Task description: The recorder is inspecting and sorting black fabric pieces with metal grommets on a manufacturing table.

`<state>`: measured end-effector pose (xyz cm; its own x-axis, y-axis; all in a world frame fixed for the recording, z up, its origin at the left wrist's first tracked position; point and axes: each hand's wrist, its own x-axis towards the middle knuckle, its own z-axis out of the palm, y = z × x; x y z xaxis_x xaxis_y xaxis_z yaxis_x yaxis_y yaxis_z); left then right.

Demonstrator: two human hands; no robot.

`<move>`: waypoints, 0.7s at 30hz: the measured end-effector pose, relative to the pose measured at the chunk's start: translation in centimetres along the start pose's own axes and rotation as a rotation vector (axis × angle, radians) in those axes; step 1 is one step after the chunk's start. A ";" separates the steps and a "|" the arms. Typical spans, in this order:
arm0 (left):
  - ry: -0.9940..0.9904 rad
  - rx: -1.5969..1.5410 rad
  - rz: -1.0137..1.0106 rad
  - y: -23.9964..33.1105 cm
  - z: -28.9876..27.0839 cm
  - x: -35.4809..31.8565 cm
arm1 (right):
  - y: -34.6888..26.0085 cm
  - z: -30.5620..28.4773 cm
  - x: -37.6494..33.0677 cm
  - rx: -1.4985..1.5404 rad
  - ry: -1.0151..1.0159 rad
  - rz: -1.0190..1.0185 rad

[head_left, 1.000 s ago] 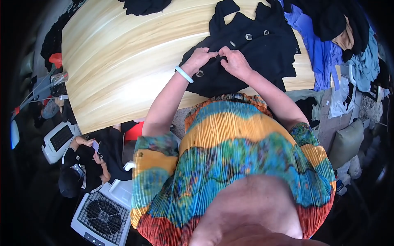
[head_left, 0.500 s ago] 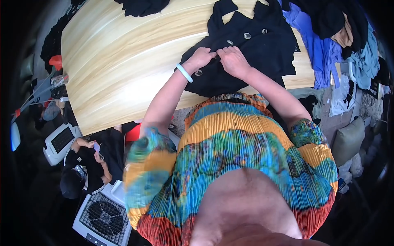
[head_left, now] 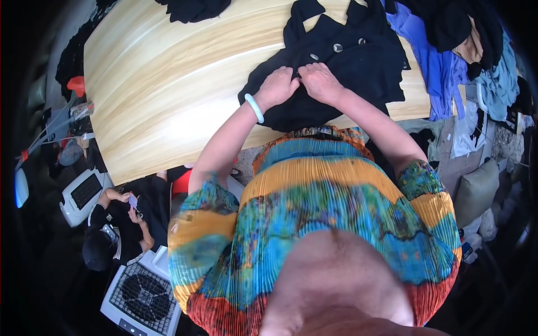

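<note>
A black garment [head_left: 358, 78] with large round buttons lies spread on the wooden table [head_left: 162, 101]. Two strap-like pieces reach out at its far side. My left hand [head_left: 277, 87], with a pale bangle [head_left: 254, 108] at the wrist, is closed on the cloth near the garment's middle. Close beside it, my right hand [head_left: 320, 83] pinches the same fabric, fingers curled down. What sits between the fingertips is mostly hidden. Just beyond the hands, a button [head_left: 314, 56] and another button [head_left: 338, 48] show on the cloth.
More black cloth [head_left: 196, 8] lies at the table's far edge. Blue-purple clothes [head_left: 428, 61] and grey-blue cloth [head_left: 499, 78] hang at the right. At lower left, a seated person [head_left: 126, 229] holds a phone near a fan unit [head_left: 143, 294].
My left hand has turned and shifted slightly right, its back now facing up more. The garment's left edge spreads a little farther left; a button near my left wrist is now covered.
</note>
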<state>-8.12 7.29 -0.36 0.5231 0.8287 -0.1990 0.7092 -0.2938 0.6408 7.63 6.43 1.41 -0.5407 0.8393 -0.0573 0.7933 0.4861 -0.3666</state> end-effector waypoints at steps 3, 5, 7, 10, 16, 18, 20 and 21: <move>0.056 0.073 0.042 0.2 0.4 0.0 | 0.0 0.3 0.0 -0.016 -0.019 -0.011; 0.072 0.101 0.071 0.2 0.5 0.0 | 0.0 0.5 -0.1 -0.039 -0.026 -0.017; 0.065 0.162 0.099 0.1 0.5 0.0 | -0.1 0.6 -0.2 -0.085 -0.035 -0.015; 0.096 0.131 0.100 0.0 0.5 -0.1 | -0.1 0.4 -0.2 -0.050 -0.017 -0.016; 0.125 0.017 0.122 -0.2 0.2 -0.4 | 0.9 -0.4 -0.3 0.130 -0.029 -0.016; 0.122 0.004 0.132 -0.2 0.0 -0.5 | 1.2 -0.6 -0.2 0.166 -0.018 -0.032; 0.122 -0.007 0.139 -0.5 -0.2 -0.5 | 1.5 -0.7 -0.1 0.204 -0.006 -0.052; 0.106 -0.041 0.178 -0.9 -0.1 -0.5 | 1.7 -0.8 0.0 0.298 -0.034 -0.052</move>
<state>-9.12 7.16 -0.76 0.5844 0.8115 -0.0026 0.5892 -0.4222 0.6889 9.18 7.42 1.53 -0.5915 0.8040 -0.0602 0.6498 0.4312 -0.6260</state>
